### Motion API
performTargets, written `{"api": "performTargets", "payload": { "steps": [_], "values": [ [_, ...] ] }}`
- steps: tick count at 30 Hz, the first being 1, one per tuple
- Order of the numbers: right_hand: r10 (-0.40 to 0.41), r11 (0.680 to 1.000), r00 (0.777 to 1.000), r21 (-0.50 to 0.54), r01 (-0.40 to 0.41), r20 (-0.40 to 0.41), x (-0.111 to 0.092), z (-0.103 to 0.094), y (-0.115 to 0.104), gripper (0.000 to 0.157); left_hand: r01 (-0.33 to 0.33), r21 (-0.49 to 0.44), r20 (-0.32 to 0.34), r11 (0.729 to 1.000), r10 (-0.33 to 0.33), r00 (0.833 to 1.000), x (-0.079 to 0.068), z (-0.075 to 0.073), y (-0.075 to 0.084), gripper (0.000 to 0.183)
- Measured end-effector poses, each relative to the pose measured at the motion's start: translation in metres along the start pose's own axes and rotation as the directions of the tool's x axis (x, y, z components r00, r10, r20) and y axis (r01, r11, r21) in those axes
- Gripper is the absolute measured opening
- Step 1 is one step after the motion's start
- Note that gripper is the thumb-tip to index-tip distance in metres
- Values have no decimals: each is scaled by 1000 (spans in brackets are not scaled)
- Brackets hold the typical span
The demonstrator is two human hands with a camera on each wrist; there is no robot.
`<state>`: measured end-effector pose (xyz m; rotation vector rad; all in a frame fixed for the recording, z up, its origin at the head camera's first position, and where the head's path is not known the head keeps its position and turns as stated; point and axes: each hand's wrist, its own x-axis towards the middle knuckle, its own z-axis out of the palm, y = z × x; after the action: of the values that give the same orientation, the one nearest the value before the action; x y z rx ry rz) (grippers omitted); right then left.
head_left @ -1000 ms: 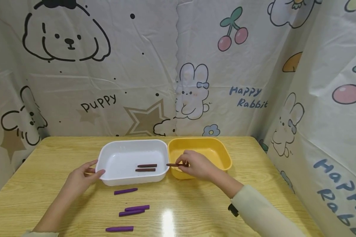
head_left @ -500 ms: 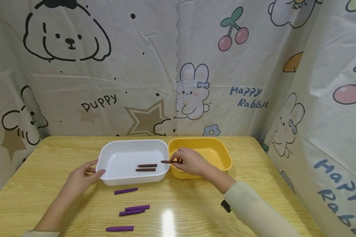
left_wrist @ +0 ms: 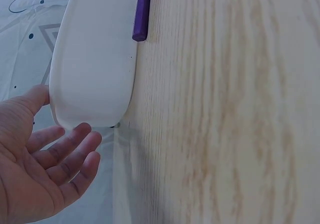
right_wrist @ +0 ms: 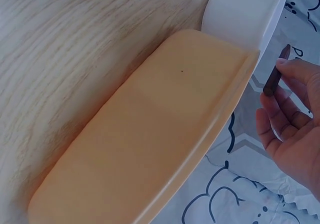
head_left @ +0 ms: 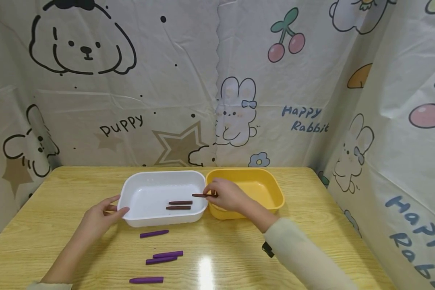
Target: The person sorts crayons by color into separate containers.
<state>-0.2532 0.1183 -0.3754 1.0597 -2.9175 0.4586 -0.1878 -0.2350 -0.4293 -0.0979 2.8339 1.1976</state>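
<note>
The left hand [head_left: 100, 213] holds the left end of the white tray [head_left: 145, 194], thumb over its rim. The left wrist view turns up what the head view hides: the open palm at lower left, fingers loosely bent with their tips at the tray's end. The right hand [head_left: 226, 196], near the centre of the head view, pinches a brown crayon [head_left: 197, 195] between thumb and fingers. From above, the crayon's rear part is lost in the grip and its tip points left over the white tray's right end; the right wrist view, at right, shows its blunt end as well.

Only the head view looks inside the trays: two brown crayons [head_left: 178, 208] lie side by side in the white one, and the yellow tray [head_left: 266, 193] touches its right end. The right wrist view gives the yellow tray's outer wall instead.

Four purple crayons [head_left: 146, 280] lie on the table [head_left: 246, 249], lower left of centre in the head view, two touching; the left wrist view catches just one's end, at top. Behind hangs a printed cloth [head_left: 181, 92].
</note>
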Motion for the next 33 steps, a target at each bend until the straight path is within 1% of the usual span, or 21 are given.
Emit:
{"api": "performTargets", "payload": {
  "steps": [6, 11, 17, 23, 28, 33],
  "values": [
    [4, 1000, 1000, 3, -4, 22, 5, 3, -3, 11, -2, 3, 0, 1000, 2, 1000, 0, 0, 0, 77],
    [-19, 1000, 1000, 6, 19, 20, 9, 5, -6, 11, -9, 8, -5, 1000, 9, 1000, 0, 0, -1, 77],
    [-35, 999, 999, -13, 35, 18, 17, 8, -11, 11, -4, -2, 0, 1000, 4, 1000, 0, 0, -1, 78],
    [-47, 998, 998, -42, 48, 32, 25, 12, -14, 13, -13, -10, -9, 1000, 13, 1000, -1, 0, -1, 77],
    [-39, 997, 999, -59, 41, 32, 32, 17, -17, 13, -26, -14, -15, 1000, 25, 1000, -1, 0, -1, 76],
    [-14, 998, 999, -64, 17, 36, 40, 23, -18, 13, -19, -13, -14, 1000, 19, 1000, 0, 0, -1, 77]
  ]
}}
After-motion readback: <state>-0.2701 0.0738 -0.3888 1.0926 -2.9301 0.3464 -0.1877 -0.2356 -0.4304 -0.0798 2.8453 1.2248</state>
